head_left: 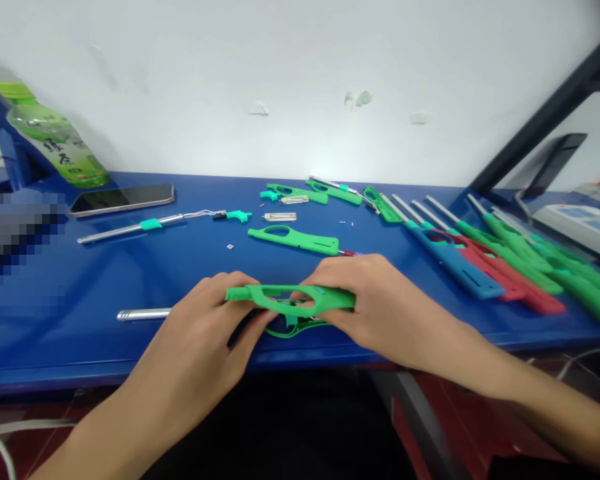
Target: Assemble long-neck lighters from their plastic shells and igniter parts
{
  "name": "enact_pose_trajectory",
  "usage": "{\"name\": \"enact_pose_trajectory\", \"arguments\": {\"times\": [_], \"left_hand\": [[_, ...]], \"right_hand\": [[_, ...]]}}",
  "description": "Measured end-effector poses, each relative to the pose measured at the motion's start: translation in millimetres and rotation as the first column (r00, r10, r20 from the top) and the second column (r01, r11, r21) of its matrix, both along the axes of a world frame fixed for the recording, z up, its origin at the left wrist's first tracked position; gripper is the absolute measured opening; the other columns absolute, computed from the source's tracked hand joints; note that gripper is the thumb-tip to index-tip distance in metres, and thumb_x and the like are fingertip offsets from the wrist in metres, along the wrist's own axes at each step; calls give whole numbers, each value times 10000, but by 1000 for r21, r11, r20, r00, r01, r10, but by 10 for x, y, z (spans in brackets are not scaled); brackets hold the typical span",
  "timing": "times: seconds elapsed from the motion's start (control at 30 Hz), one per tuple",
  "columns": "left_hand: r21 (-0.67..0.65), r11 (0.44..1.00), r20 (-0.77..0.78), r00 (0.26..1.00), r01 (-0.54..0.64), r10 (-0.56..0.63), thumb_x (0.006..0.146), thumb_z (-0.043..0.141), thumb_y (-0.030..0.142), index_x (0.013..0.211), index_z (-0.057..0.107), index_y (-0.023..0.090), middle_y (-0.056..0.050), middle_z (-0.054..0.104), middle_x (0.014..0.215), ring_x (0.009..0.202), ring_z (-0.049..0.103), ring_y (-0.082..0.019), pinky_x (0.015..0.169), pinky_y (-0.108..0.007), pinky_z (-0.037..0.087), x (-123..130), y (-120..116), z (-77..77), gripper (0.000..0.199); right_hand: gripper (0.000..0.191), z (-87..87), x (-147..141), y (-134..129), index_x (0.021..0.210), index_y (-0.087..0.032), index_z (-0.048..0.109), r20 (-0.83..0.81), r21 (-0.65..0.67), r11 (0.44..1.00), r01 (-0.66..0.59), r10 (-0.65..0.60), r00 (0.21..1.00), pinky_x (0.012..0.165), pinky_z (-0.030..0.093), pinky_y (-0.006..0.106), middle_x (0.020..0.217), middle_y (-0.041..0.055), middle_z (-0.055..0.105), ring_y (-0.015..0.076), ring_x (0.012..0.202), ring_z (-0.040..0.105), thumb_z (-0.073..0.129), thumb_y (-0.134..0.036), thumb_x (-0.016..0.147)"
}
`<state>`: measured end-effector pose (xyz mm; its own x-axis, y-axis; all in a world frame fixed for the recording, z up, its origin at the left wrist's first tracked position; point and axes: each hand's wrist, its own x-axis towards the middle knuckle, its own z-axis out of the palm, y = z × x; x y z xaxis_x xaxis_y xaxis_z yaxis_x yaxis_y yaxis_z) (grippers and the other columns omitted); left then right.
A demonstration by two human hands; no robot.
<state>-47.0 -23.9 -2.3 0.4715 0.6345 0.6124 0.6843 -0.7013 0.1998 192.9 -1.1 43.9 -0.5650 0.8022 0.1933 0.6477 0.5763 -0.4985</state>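
Note:
Between my two hands, near the table's front edge, is a lighter in parts. A green lighter casing half is tilted up above the other half, which has a teal trigger and inner parts in it. My left hand pinches the casing near its nozzle end, and a metal tube sticks out to the left from under this hand. My right hand grips the handle end, its fingers closed round it. The palms and fingers hide most of the inner parts.
Just beyond my hands lies a green casing half. At left are a lighter rod with wires, a phone and a green bottle. Several long lighters, including a blue one, lie at right. Small metal parts are scattered behind.

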Motion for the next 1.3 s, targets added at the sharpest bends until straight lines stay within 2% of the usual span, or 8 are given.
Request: {"name": "enact_pose_trajectory", "arguments": {"times": [0.2, 0.37, 0.53, 0.8, 1.0, 1.13, 1.23, 1.3], "left_hand": [[7, 1000, 7, 1000, 1, -1, 1078, 528, 234, 1025, 678, 191, -62, 733, 1010, 883, 703, -241, 763, -383, 538, 8, 2, 1, 164], [-26, 1000, -8, 1000, -12, 12, 1056, 516, 183, 976, 670, 185, -45, 722, 995, 839, 679, -205, 750, -351, 517, 21, -12, 40, 174], [-52, 999, -40, 999, -13, 11, 1059, 499, 152, 1005, 670, 206, -23, 715, 1018, 883, 669, -197, 783, -355, 489, 4, -45, 38, 187], [-77, 997, -56, 998, -17, 13, 1058, 484, 130, 1041, 670, 222, -26, 705, 1049, 895, 650, -203, 794, -371, 470, -16, -65, -6, 208], [-39, 999, -53, 999, 12, -14, 1031, 440, 70, 1059, 695, 202, -41, 718, 1048, 875, 645, -202, 798, -375, 480, -14, -72, 7, 289], [-34, 999, -44, 999, 24, -26, 1055, 489, 115, 1019, 710, 186, -54, 720, 1030, 853, 649, -202, 749, -364, 480, -1, -62, 33, 235], [-45, 999, -19, 1000, 19, -20, 1074, 524, 160, 999, 708, 181, -51, 718, 1011, 843, 648, -194, 739, -353, 492, 7, -52, 45, 200], [-49, 999, -7, 1000, 17, -17, 1076, 532, 170, 1006, 706, 183, -47, 717, 1012, 844, 645, -190, 746, -350, 499, 8, -51, 45, 187]], "right_hand": [[141, -5, 7, -13, 907, -204, 806, -12, -11, 1000, 2, -3, 1000, 610, 371, 287, 806, -26, 754, 135, 722, 652, 737, -81, 908], [158, -17, 31, -32, 866, -186, 775, -32, -7, 996, -93, 92, 995, 661, 397, 285, 842, -11, 723, 131, 751, 618, 678, -77, 927], [154, 6, 56, -55, 841, -180, 752, -51, -37, 989, -140, 138, 989, 704, 429, 266, 914, -4, 685, 114, 767, 613, 662, -103, 940], [236, 90, 39, -99, 746, -199, 721, 49, -91, 989, -117, 122, 991, 693, 421, 294, 925, 0, 644, 109, 687, 567, 616, -53, 900], [274, 88, 95, -134, 940, -239, 786, 76, -105, 985, -134, 143, 987, 782, 482, 305, 1166, 15, 672, 127, 785, 651, 591, -60, 869], [570, 35, 148, -167, 1245, -301, 773, 103, -89, 987, -131, 140, 985, 852, 528, 306, 1410, 21, 627, 168, 952, 729, 564, -35, 786], [722, -20, 171, -189, 1386, -324, 718, 135, -60, 990, -130, 137, 981, 811, 561, 298, 1457, 26, 636, 178, 943, 757, 540, -32, 750], [771, -59, 179, -204, 1420, -322, 702, 142, -30, 992, -126, 129, 981, 840, 584, 310, 1451, 27, 666, 199, 978, 772, 531, -29, 728]]}}
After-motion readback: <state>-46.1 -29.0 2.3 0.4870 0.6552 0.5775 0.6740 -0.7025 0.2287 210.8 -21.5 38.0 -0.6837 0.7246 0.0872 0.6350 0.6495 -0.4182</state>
